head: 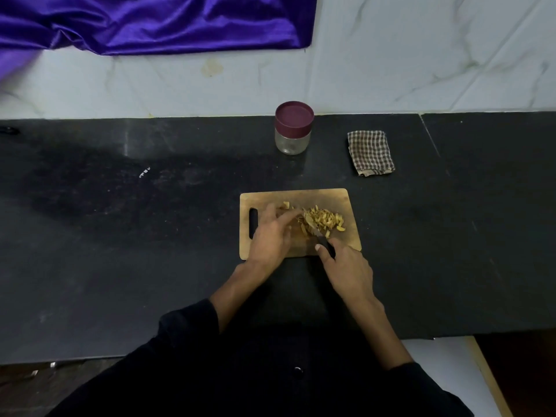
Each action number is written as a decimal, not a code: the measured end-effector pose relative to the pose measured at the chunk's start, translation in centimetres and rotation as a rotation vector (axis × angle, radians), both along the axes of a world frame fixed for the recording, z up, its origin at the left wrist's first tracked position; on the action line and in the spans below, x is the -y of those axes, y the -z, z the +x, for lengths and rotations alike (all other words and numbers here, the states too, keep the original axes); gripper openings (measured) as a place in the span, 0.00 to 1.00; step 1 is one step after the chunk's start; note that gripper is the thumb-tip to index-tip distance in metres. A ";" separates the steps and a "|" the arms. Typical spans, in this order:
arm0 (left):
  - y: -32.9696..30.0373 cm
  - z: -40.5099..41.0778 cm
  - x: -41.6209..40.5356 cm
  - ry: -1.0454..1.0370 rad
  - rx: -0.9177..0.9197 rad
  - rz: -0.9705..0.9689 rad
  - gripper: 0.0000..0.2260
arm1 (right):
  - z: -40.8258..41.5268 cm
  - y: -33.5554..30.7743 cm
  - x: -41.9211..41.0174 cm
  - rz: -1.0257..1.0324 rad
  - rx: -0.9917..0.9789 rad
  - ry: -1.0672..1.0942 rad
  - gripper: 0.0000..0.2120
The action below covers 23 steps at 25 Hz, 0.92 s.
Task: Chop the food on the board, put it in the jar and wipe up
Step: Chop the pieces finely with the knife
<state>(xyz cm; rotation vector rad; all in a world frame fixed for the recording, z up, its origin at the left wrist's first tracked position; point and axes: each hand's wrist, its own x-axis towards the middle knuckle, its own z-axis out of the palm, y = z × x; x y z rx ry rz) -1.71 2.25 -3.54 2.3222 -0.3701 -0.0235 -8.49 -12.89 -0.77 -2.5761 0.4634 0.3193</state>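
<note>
Already much food (323, 221) is cut on the board (337, 196); the knife (323, 240) is gripped by the right hand (346, 267), the pile steadied by the left hand's (270, 236) straight fingers. The far jar (293, 127) stays lidded, the cloth (370, 152) unused.

A dark speckled stone tabletop (150, 236) runs wall to wall, a seam splitting it at the far right. Behind it rises a pale marble-veined wall (421, 55), faintly stained, with shiny purple cloth (150, 22) draped across its upper left.
</note>
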 end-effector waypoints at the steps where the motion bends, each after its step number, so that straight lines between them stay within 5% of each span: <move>1: 0.1 0.0 0.3 0.033 0.043 0.057 0.21 | -0.1 -0.2 0.1 0.001 0.011 0.008 0.16; 9: -1.3 1.1 2.6 0.146 0.042 0.524 0.25 | -0.5 -0.8 0.6 0.008 0.090 0.001 0.11; 12: -1.4 1.3 2.6 0.126 0.073 0.463 0.27 | -0.5 -0.7 0.9 0.018 0.075 0.024 0.13; 18: 0.5 1.5 -0.2 -0.122 0.052 0.029 0.19 | -0.5 0.1 1.0 0.117 0.069 0.071 0.17; 23: 0.8 3.7 -0.7 -0.149 0.004 0.067 0.12 | -0.3 0.3 0.7 0.169 0.067 0.048 0.15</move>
